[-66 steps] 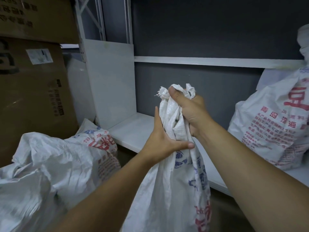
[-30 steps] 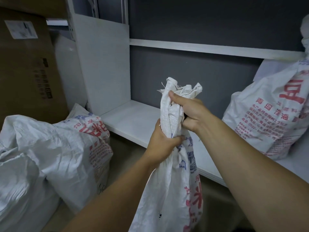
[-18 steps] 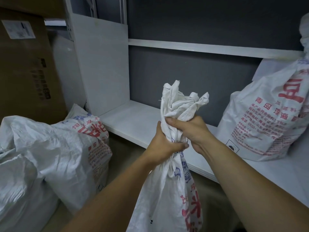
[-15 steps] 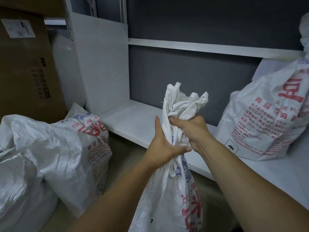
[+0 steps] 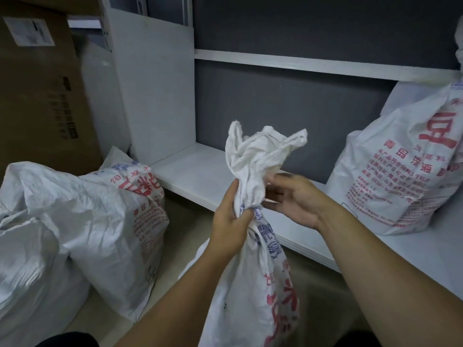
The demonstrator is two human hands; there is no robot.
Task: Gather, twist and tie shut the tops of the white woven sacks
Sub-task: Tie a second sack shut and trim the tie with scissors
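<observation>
Held sack (image 5: pixel 253 271): white woven, hanging upright in the middle foreground, in front of the low shelf, its lower end out of view.
Sack top (image 5: pixel 258 156): gathered to a narrow neck, with loose, crumpled fabric fanning out above it.
Left hand (image 5: pixel 230 221): fingers curled tight round the neck, just under the ruffled top.
Right hand (image 5: pixel 293 199): spread and holding nothing, palm turned toward the top. Its fingertips are at the fabric just above the neck, and I cannot tell if they touch.
Print on held sack: a blue emblem below the neck and large red characters lower down, too creased to read.
Shelf sack (image 5: pixel 400 171): stands on the low shelf at right, well apart from the hands. It has a big red 豆 and smaller red lines with 青岛 and a number starting 0532.
Floor sack (image 5: pixel 120 221): on the floor at left, with blue 饲 near its top and red print below.
Second floor sack (image 5: pixel 30 246): nearer left, crumpled, no print showing.
Low shelf (image 5: pixel 200 176): white board behind the held sack.
Upper shelf (image 5: pixel 300 66): white, against a dark grey wall (image 5: pixel 275 101).
Side panel (image 5: pixel 155 83): white, upright, at the shelf's left end.
Cardboard box (image 5: pixel 45 96): brown, behind the floor sacks. Its white label (image 5: pixel 30 31) and dark print are too blurred to read.
</observation>
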